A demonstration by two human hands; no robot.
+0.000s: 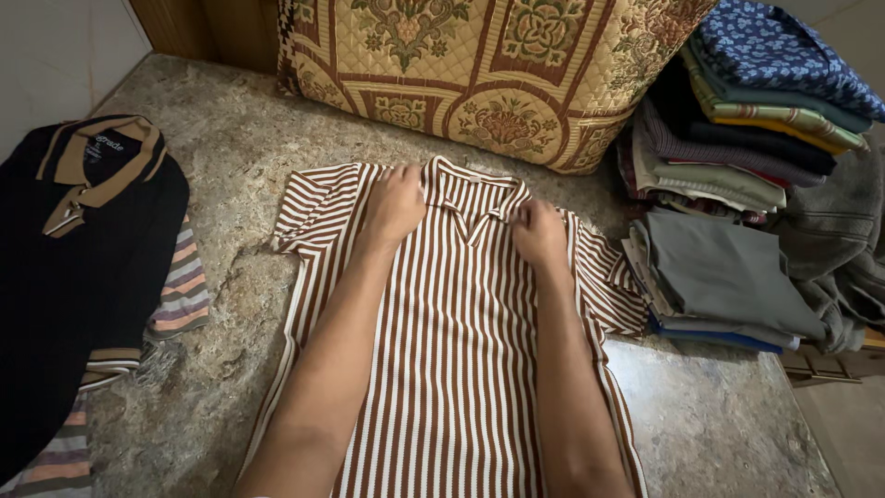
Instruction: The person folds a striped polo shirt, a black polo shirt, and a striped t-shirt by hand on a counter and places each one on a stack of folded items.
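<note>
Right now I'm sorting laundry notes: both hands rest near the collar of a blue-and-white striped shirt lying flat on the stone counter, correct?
Not quite. The head view shows the shirt is brown-and-white striped, not blue-and-white. The rest holds: the left hand and right hand rest near its collar, and it lies flat on the stone counter.

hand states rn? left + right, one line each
Left hand: closed, knuckles down on the striped shirt beside the collar; grip cannot be told.
Right hand: closed, pressing the shirt just right of the collar; grip cannot be told.
</note>
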